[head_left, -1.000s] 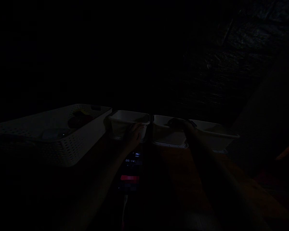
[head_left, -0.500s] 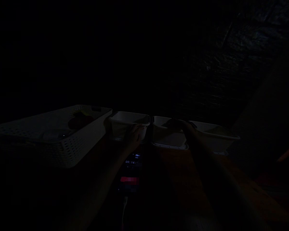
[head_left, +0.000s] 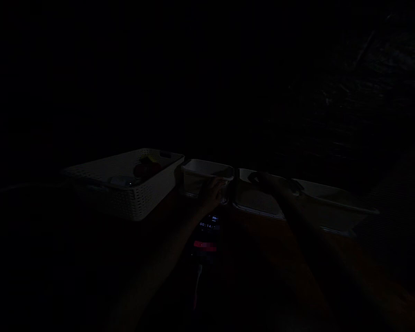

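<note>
The scene is very dark. My left hand (head_left: 212, 191) lies at the front right rim of a small pale bin (head_left: 193, 186), its fingers stretched out and nothing visible in them. Over the middle pale bin (head_left: 257, 203) is my right hand (head_left: 264, 181), its fingertips reaching past the front rim; they are too dark to show whether they hold anything. Right of that hand stands another pale bin (head_left: 335, 214), partly hidden by my forearm.
A large perforated basket (head_left: 161, 193) on the left holds a dark reddish round thing (head_left: 147, 169), something yellow-green (head_left: 148, 158) and a shiny pale item (head_left: 122, 180). A lit phone (head_left: 207, 240) with a cable (head_left: 198, 281) lies in front on the brown tabletop (head_left: 273, 235).
The view has swung left, so the basket, bins and phone appear farther right. Both hands stay by the same bins; the right fingertips show a little more clearly over the middle one.
</note>
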Tool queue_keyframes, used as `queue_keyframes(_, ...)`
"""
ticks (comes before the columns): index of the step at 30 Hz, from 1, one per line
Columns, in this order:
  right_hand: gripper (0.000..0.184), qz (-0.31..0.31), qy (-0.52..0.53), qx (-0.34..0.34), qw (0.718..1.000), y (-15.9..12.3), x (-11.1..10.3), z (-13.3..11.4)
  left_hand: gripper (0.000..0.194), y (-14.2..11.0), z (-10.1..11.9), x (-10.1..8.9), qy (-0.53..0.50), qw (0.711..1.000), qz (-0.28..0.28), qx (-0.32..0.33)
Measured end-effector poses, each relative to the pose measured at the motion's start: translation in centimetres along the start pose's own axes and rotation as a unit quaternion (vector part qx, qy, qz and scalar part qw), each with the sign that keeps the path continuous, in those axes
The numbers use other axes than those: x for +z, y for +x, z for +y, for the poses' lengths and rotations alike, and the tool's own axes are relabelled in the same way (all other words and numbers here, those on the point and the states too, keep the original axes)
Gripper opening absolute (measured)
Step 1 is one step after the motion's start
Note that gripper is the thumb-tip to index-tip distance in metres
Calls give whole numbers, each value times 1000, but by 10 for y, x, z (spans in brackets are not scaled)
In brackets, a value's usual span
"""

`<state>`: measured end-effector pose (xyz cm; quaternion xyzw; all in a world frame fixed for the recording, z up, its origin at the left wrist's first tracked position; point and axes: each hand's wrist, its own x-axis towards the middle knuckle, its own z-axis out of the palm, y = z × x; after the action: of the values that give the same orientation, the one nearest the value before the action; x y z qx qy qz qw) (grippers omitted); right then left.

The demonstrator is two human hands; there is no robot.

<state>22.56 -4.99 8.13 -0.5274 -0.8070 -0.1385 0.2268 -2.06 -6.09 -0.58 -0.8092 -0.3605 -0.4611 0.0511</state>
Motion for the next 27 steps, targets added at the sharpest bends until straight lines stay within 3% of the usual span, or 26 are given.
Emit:
queue_keyframes(4, 31, 12, 7, -34, 999, -18, 12, -48, 43, 3, 4, -6, 5, 1000, -21, -4)
queue_keyframes(6, 30, -12, 36, -69, 997, -29, 20, -71, 43, 9, 8, -14, 13, 999, -52, -4)
queue_keyframes(10, 34, -1, 22, -85, 996, -39, 44, -94, 40, 17, 18, -44, 33, 991, -133, 7)
queue_keyframes(15, 46, 46, 13, -117, 992, -27, 66, -118, 31, 2, 20, -108, 61, 984, -169, -1)
queue_keyframes(21, 53, 91, -6, -116, 989, -10, 73, -155, 22, -21, -8, -200, 83, 990, -107, -37)
queue_keyframes(24, 58, 108, -43, -93, 989, -6, 83, -159, 20, -25, -28, -241, 104, 984, -82, -115)
queue_keyframes(27, 56, 81, -66, -84, 991, -8, 97, -156, 17, -32, -40, -270, 99, 964, -108, -220)
